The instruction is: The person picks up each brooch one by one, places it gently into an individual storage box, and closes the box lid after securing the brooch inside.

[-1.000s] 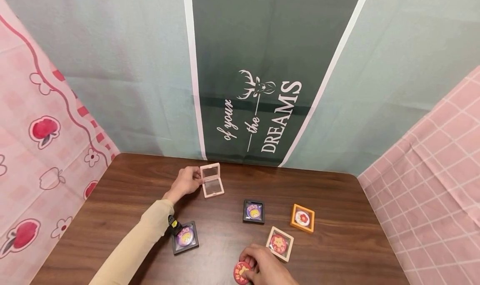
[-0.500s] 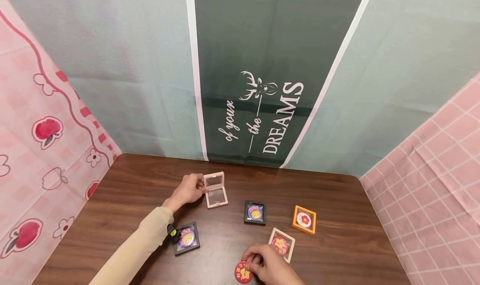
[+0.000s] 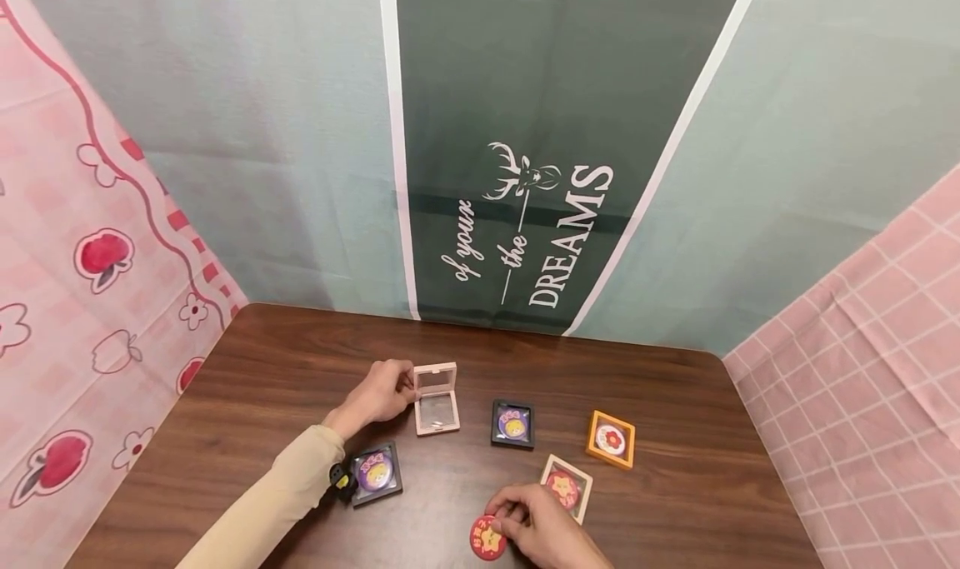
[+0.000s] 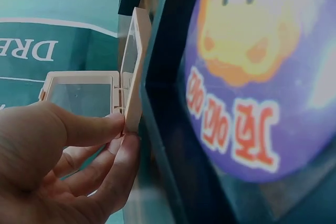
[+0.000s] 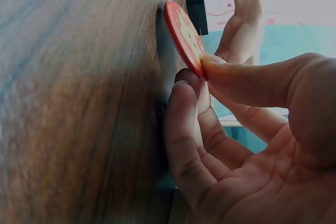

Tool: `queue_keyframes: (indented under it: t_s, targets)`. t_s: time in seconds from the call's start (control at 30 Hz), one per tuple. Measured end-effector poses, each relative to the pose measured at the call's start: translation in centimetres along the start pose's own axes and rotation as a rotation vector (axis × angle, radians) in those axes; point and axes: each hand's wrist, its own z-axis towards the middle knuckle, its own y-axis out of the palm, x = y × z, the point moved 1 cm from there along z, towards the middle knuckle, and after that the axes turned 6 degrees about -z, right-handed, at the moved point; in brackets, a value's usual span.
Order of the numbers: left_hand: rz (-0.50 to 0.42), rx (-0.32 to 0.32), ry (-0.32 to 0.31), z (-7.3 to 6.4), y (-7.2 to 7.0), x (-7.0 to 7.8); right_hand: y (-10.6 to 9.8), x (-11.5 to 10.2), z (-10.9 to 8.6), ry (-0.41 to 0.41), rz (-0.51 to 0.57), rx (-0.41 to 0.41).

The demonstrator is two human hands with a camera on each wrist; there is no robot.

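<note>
My left hand [image 3: 385, 390] pinches the left edge of a pale pink hinged display case [image 3: 437, 414], near its hinge. The case stands open, its lid raised toward the back wall, with clear film in both halves. In the left wrist view, thumb and fingers [image 4: 100, 129] grip the case's edge. My right hand [image 3: 536, 519] pinches a round red badge [image 3: 488, 537] with a yellow star figure between thumb and fingertips. The right wrist view shows the badge [image 5: 184, 38] tilted, close over the table. Just beyond the right hand lies a cream case [image 3: 582, 479] holding a similar red badge.
A black case [image 3: 513, 425] with a purple badge lies mid-table, and an orange case [image 3: 610, 440] with a white badge farther right. Another black case [image 3: 377, 473] sits beside the left wrist. Printed cloth walls [image 3: 300, 177] border the brown table [image 3: 667, 511] behind and at both sides.
My left hand has drawn the open pink case nearer and slightly right across the table. The right hand keeps hold of the red badge, which has turned a little.
</note>
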Motion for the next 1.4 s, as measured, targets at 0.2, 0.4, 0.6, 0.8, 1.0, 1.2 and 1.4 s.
queue_keyframes:
  t_s: [0.2,0.4,0.6,0.8,1.0,1.2,1.4]
  targets:
    - [0.016,-0.011,0.022,-0.6,0.4,0.2,0.2,0.0,0.0,0.001,0.011,0.006]
    - [0.016,-0.014,0.043,-1.2,0.6,0.2,0.3,0.0,0.1,-0.013,0.007,0.028]
    - [0.011,-0.028,0.050,-1.7,0.7,0.1,0.3,-0.4,0.5,0.001,0.026,0.023]
    - [-0.023,-0.037,0.072,-2.4,0.9,0.0,0.3,-0.9,1.3,-0.012,0.059,0.038]
    - [-0.068,-0.056,0.083,-3.0,1.2,0.0,0.4,-1.2,2.1,-0.021,0.051,0.075]
    - [-0.084,-0.077,0.078,-3.6,1.7,0.1,0.6,-1.3,2.9,-0.049,0.038,0.109]
    - [-0.093,-0.068,0.068,-3.9,2.2,0.3,0.6,-1.8,3.7,-0.061,0.049,0.142]
